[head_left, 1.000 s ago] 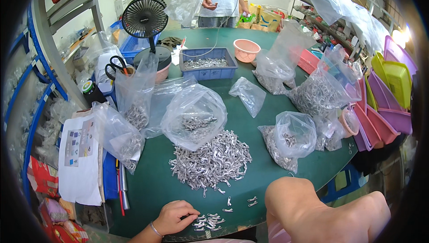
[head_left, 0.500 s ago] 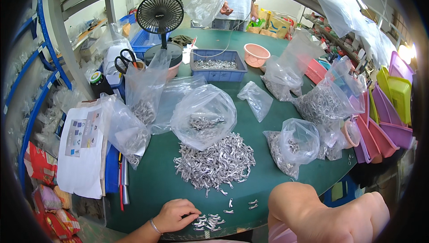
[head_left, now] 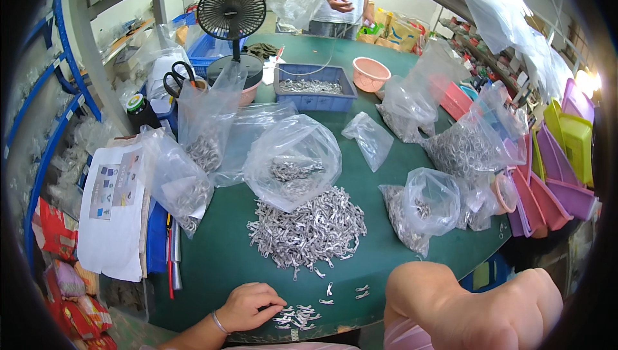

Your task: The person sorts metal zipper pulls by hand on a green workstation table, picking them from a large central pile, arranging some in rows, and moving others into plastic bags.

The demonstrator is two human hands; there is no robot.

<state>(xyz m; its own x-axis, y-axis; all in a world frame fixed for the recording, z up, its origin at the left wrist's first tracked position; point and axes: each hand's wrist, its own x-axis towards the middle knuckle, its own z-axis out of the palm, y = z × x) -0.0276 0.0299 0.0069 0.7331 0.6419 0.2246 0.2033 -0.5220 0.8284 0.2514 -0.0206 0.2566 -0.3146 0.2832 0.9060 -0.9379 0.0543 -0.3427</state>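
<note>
My left hand (head_left: 252,307) rests near the table's front edge, palm down. A small gap shows between its thumb and index finger, and the tips are beside a little group of silver metal pieces (head_left: 297,316), each with a hole at one end, much like zipper pulls. Large and close at the lower right is my right hand (head_left: 499,314), raised and curled into a fist; its fingertips and anything inside are hidden. A few loose pieces (head_left: 362,292) lie between the hands. Farther back spreads a big heap of the same pieces (head_left: 309,231), with an open clear bag (head_left: 293,163) behind it.
A blue-grey bin (head_left: 315,95) of metal parts, a pink basket (head_left: 371,75) and a black fan (head_left: 232,10) stand at the back. Filled bags (head_left: 460,147) and stacked coloured trays (head_left: 557,157) line the right. Papers (head_left: 112,208) lie left. Another person (head_left: 338,5) stands beyond.
The view has shifted slightly, so most table things sit a little higher in it. My two hands keep nearly the same pose. The far person's hand has moved a little right.
</note>
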